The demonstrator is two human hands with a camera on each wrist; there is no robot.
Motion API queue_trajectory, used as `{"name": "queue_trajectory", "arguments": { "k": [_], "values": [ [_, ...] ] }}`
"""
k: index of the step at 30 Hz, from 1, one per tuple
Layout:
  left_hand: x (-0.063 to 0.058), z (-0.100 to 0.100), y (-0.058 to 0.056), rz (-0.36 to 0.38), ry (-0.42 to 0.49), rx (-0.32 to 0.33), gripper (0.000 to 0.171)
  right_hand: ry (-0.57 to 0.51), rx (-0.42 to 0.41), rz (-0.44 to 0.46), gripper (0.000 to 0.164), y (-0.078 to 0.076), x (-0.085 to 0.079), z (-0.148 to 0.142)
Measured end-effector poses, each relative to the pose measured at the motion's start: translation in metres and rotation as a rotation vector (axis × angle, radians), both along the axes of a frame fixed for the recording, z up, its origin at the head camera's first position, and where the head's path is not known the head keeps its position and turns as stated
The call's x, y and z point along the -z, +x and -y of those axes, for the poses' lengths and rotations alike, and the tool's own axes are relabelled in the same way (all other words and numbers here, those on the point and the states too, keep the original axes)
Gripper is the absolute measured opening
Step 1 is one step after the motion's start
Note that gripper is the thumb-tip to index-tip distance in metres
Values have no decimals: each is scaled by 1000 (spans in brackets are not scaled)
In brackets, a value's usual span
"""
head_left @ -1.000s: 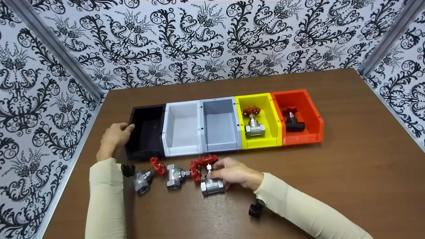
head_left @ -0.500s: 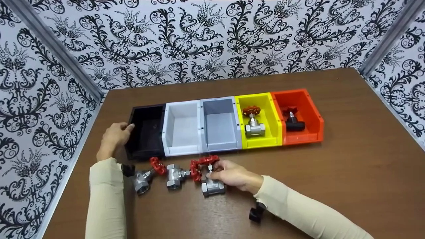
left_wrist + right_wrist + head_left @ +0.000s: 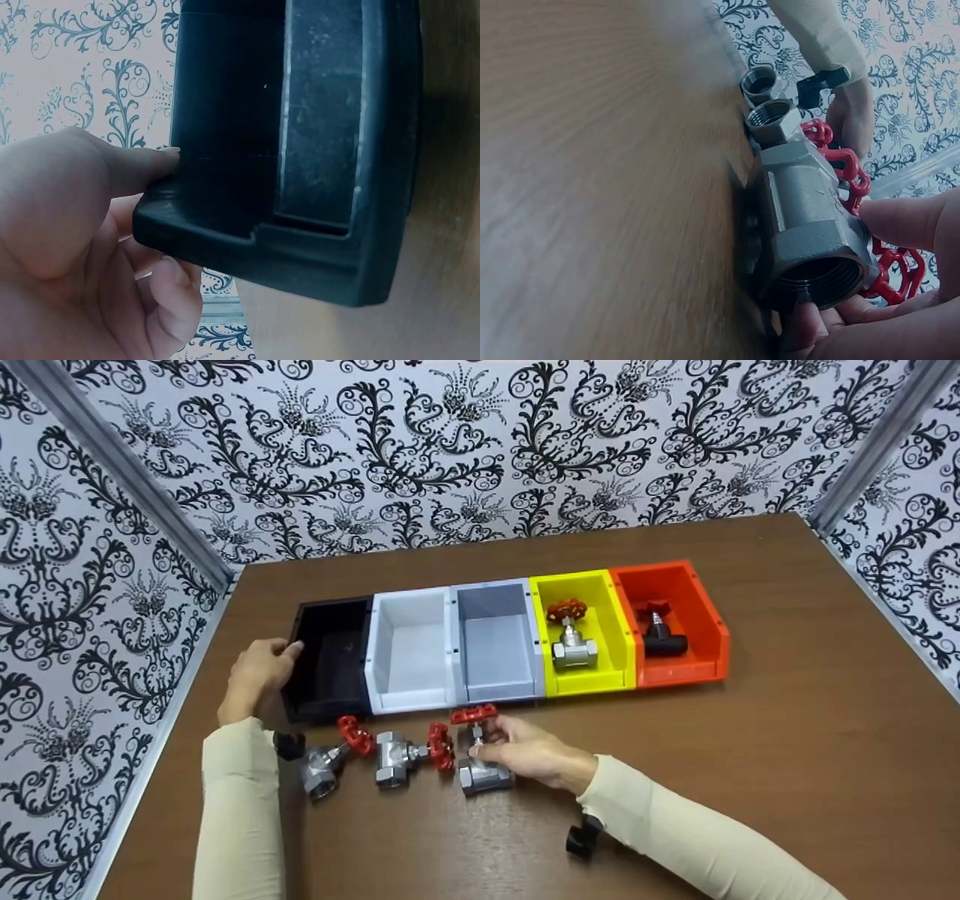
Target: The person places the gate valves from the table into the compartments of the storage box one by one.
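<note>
My left hand [image 3: 260, 671] grips the left wall of the black bin [image 3: 330, 705]. In the left wrist view the thumb [image 3: 142, 165] lies over the rim and curled fingers [image 3: 176, 289] are outside the wall. My right hand [image 3: 536, 750] pinches a steel valve with a red handwheel [image 3: 486, 777] by its neck, thumb on the near side. In the right wrist view the valve's threaded end [image 3: 821, 277] faces the camera, body close to the tabletop. Left of it lie a second red-wheeled valve [image 3: 392, 759] and a third, angled valve [image 3: 322, 771].
Right of the black bin, joined in a row, stand a white bin [image 3: 412, 703], a grey bin [image 3: 501, 690], a yellow bin [image 3: 619, 679] holding a steel valve [image 3: 574, 651], and an orange-red bin [image 3: 709, 669] holding a black valve [image 3: 664, 642]. Patterned walls surround the brown table [image 3: 787, 720].
My right hand has taken a firmer hold on the valve and shifted it slightly right and away from the neighbouring valve's handwheel. The left hand has stayed on the black bin.
</note>
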State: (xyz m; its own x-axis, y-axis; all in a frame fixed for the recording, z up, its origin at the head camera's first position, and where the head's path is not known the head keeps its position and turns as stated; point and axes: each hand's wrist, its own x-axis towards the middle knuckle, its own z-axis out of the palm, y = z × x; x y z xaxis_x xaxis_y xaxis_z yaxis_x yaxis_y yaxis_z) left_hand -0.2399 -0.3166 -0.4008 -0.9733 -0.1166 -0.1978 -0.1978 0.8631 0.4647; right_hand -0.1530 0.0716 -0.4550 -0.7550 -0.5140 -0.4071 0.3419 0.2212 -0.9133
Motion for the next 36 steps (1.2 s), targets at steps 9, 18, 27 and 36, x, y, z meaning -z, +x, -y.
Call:
{"name": "queue_trajectory", "arguments": {
  "k": [9,18,27,36],
  "values": [
    [0,0,0,-12,0,1,52,-14,-4,-42,38,1,4,-2],
    [1,2,-1,-8,3,6,55,64,-45,-127,40,1,5,-1],
    [1,3,-1,-12,-10,21,57,46,-48,-149,44,1,5,-5],
    [1,3,-2,12,-4,7,61,18,-65,-142,43,-2,6,-14]
  ]
}}
